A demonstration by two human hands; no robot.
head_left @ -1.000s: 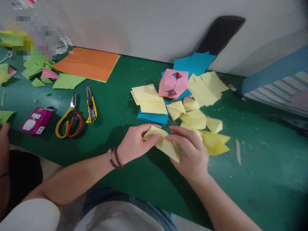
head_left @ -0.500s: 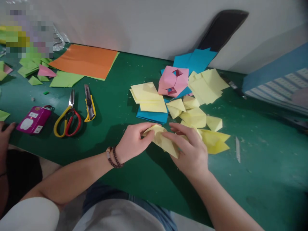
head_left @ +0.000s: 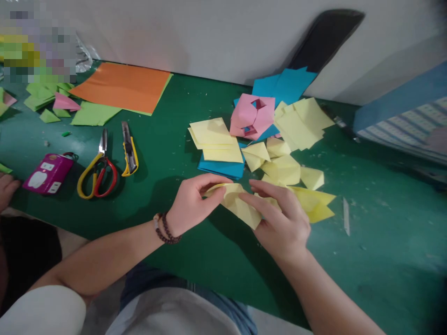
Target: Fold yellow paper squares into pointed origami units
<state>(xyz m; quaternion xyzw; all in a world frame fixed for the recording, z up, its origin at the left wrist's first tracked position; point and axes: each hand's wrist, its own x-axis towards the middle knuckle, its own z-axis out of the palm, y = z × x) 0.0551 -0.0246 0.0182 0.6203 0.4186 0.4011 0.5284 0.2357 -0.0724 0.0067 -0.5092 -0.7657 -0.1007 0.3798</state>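
Between my hands is a folded piece of pale yellow paper (head_left: 240,204), tilted just above the green table. My left hand (head_left: 195,202) pinches its left end between thumb and fingers. My right hand (head_left: 281,216) grips the right end, with its index finger lying along the top face and the thumb partly hidden. Behind my hands sit folded yellow paper pieces (head_left: 281,170) and a stack of yellow sheets (head_left: 217,139) on blue paper (head_left: 220,170). A pink folded paper shape (head_left: 252,116) rests beyond them. Bright yellow paper (head_left: 319,204) lies partly behind my right hand.
On the left of the green table (head_left: 157,153) lie scissors (head_left: 98,172), a yellow utility knife (head_left: 129,151) and a purple packet (head_left: 49,173). Orange paper (head_left: 124,87) and green scraps are farther back. Another person's hand (head_left: 7,190) rests at the left edge.
My right hand has shifted slightly right, and its fingers have moved a little along the paper. My left hand keeps its pinch. The other person's hand has drawn slightly left.
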